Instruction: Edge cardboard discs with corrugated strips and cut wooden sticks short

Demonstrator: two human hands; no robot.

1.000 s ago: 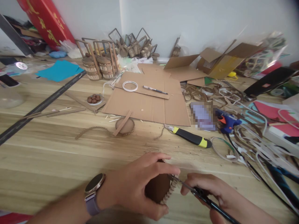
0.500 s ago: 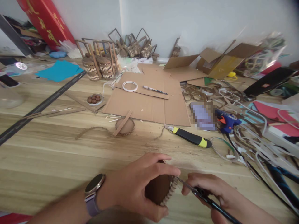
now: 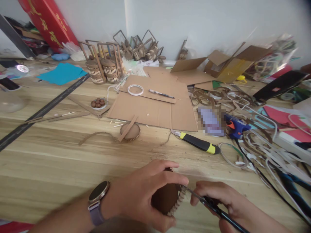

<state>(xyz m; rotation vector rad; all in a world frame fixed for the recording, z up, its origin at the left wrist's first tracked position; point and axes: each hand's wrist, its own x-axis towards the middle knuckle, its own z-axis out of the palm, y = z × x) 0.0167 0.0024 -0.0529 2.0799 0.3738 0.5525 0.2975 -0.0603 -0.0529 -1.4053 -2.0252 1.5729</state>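
Left hand (image 3: pixel 139 192) is gripping ridged brown piece (image 3: pixel 165 198) by its edges, table's (image 3: pixel 73 165) near side; right hand (image 3: pixel 222 198) is holding black-handled tool (image 3: pixel 229 218). Piece is looking light, likely crushable: favouring gentle edge grip.

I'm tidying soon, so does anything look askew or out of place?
Several small baskets by the back wall lean askew, unlike the upright pair nearer. The black-and-yellow knife lies loose with its blade seemingly exposed.
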